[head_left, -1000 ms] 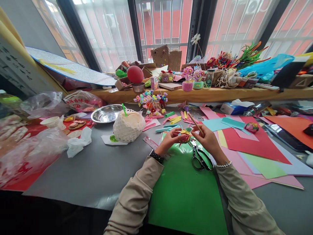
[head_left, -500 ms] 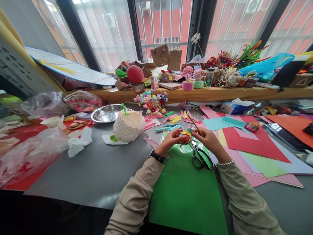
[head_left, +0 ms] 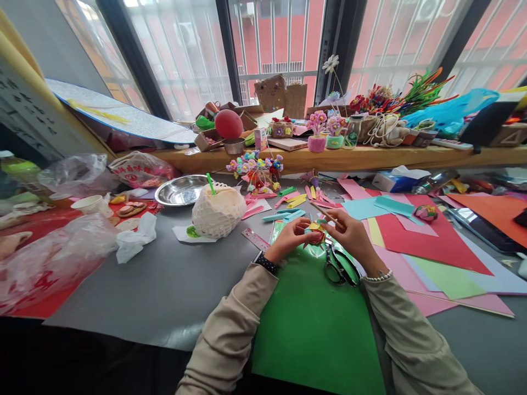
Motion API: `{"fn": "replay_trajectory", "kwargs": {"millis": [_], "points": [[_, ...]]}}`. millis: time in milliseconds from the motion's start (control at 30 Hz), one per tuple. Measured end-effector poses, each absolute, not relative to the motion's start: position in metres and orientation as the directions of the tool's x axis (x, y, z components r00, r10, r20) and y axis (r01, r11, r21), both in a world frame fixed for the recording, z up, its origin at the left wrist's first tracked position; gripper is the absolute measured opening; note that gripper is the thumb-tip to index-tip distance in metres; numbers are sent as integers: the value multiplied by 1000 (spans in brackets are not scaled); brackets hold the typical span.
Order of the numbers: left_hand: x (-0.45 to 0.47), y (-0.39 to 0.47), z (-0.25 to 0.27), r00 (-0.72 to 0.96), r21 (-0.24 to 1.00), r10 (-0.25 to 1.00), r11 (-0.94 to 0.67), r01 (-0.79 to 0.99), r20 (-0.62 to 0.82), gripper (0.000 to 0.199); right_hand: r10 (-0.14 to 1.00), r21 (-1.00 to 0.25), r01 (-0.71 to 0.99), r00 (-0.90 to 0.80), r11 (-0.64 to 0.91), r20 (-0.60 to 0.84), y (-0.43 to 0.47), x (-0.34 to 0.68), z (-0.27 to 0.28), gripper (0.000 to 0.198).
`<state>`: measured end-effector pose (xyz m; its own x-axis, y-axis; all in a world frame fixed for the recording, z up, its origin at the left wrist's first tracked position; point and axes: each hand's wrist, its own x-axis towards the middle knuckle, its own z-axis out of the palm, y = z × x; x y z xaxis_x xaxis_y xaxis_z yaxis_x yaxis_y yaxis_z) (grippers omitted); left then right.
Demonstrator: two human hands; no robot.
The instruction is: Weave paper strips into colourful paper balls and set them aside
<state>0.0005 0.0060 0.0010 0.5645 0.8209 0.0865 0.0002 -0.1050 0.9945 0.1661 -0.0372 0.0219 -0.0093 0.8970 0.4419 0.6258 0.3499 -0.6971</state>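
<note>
Between my hands is a small multicoloured folded-paper ball (head_left: pixel 316 237) with red, yellow and teal petals. My left hand (head_left: pixel 291 237) is closed around its left side. A thin wooden stick (head_left: pixel 323 212) slants out of my right hand (head_left: pixel 349 233), whose fingers pinch it and rest close to the ball's upper right. Black-handled scissors (head_left: pixel 340 265) lie just below my right hand on a green sheet (head_left: pixel 315 329). A similar finished-looking paper ball (head_left: pixel 425 213) sits farther right on the coloured papers.
Folded paper strips (head_left: pixel 284 215) lie beyond my hands, and a pink ruler (head_left: pixel 255 240) is to their left. A netted coconut with a straw (head_left: pixel 219 211) stands by a metal bowl (head_left: pixel 181 190). Coloured sheets (head_left: pixel 432 236) spread to the right. A crowded wooden ledge (head_left: pixel 296 162) runs behind.
The stick has tipped to a flatter slant, and my right hand has turned slightly with it. The paper ball has rotated a little in my left hand. The view has shifted slightly.
</note>
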Motion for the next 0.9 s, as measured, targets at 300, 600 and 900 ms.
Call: {"fn": "replay_trajectory", "kwargs": {"millis": [300,600,900], "points": [[2,4,-3,524,923,824,-346,166,215,47,923,-625,709,-99,327,371,-34,172,22,22],[3,4,-4,518,905,825,-375,200,227,47,903,-563,754,-92,338,419,-33,169,19,16],[3,6,-6,508,902,833,-372,219,220,48,913,-582,739,-110,339,392,-31,173,19,20]]}}
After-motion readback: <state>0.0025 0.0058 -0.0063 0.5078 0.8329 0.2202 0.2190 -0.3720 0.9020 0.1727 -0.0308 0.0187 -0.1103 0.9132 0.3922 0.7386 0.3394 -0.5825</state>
